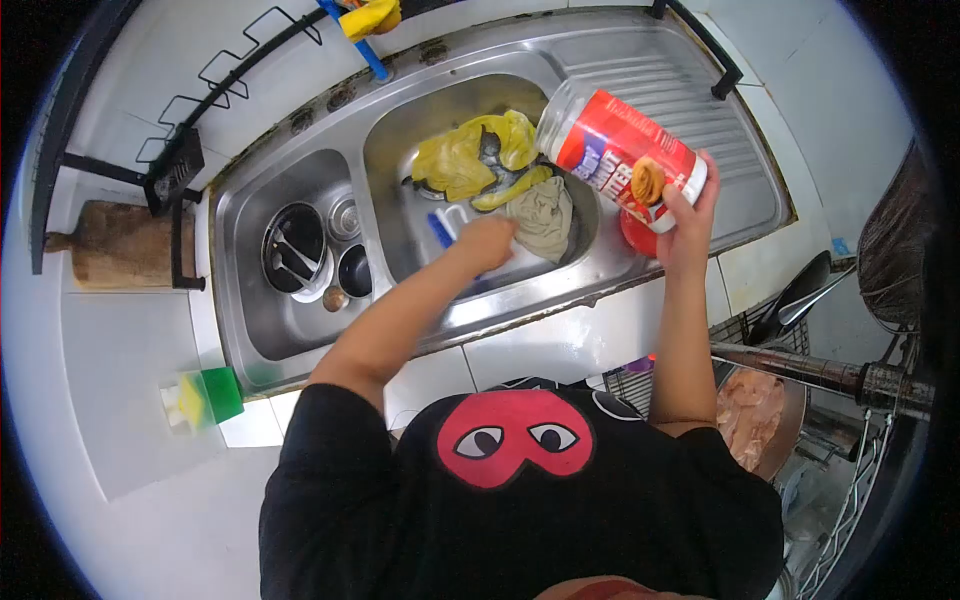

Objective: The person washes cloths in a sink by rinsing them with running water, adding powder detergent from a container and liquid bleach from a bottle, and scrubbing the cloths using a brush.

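My right hand (690,212) grips the base end of a clear peanut butter jar (625,160) with a red label. The jar is tilted, its open mouth toward the upper left over the large basin. A red round lid (637,234) lies on the sink rim below it. Down in the basin, my left hand (487,243) is closed around a blue and white brush (442,228), partly hidden by the fingers. Just right of this hand is a wet greyish cloth (545,218). Yellow rubber gloves (455,165) lie behind it on dark items.
The smaller basin (240,300) at left holds a dark pan (293,245), bowls and utensils. A ribbed drainboard (690,90) extends at right. A cutting board (130,243) and a green and yellow sponge pack (208,398) are at left. Black racks (215,92) border the sink.
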A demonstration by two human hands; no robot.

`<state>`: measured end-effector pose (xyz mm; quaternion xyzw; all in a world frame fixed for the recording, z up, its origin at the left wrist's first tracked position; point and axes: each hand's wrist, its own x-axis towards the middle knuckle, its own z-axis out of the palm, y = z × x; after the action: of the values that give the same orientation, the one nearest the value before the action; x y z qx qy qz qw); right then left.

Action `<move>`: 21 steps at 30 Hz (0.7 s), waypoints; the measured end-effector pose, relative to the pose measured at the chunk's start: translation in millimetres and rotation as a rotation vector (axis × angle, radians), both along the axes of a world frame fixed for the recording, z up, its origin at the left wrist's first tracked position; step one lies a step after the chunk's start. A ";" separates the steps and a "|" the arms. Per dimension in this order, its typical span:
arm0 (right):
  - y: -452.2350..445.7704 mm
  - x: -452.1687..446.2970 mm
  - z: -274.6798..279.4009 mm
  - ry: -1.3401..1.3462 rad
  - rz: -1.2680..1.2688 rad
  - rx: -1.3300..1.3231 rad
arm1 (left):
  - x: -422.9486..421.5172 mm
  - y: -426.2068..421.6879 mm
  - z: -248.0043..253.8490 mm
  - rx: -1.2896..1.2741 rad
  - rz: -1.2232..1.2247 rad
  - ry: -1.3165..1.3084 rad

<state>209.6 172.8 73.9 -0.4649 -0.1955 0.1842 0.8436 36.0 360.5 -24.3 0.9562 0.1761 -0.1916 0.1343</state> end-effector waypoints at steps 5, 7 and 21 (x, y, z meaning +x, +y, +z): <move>-12.3 -0.4 1.3 0.002 0.001 0.016 | 30.0 -5.6 -65.0 -0.050 0.195 -0.249; -16.3 1.4 3.4 -0.010 -0.014 0.025 | 35.9 -5.6 -52.5 -0.216 0.346 -0.390; 23.4 -5.1 14.0 -0.031 -0.063 0.057 | -24.6 59.0 -29.6 0.374 0.176 -0.153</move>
<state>204.5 196.2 88.0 -0.4496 -0.1987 0.1446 0.8587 11.5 419.5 -53.9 0.9572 0.2804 -0.0699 -0.0162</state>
